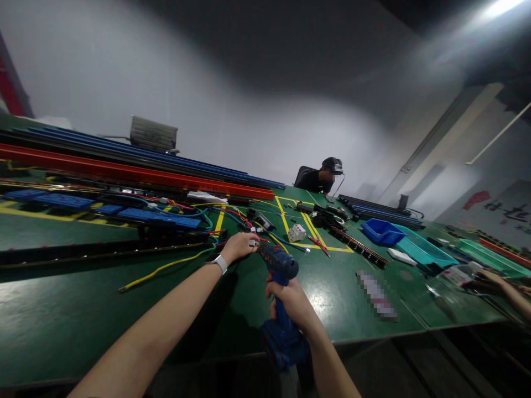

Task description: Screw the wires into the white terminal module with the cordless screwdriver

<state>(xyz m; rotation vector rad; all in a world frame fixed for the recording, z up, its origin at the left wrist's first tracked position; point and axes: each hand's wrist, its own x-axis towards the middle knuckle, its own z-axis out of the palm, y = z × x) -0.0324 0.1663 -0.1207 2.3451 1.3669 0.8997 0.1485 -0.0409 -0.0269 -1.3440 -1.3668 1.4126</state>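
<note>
My right hand point(290, 301) is wrapped round the handle of a blue cordless drill point(284, 262), held upright above the table's near edge. The drill's front end points away from me, towards my left hand point(238, 246). Between the left fingertips is a small pale connector point(253, 243), close to the drill's tip; whether the two touch I cannot tell. Red, blue and yellow wires point(244, 218) run in a bundle just beyond this hand. A thick yellow-green wire point(166, 267) trails left across the green table point(62, 326). A white terminal block point(296, 233) stands right of the bundle.
Long orange rails point(136, 176) and blue rails point(124, 149) lie along the back left. To the right are a blue bin point(381, 231), a turquoise basket point(427, 246) and a red pen-like tool point(319, 246). One person point(321, 178) sits opposite; another person's arm point(508, 290) reaches in at right.
</note>
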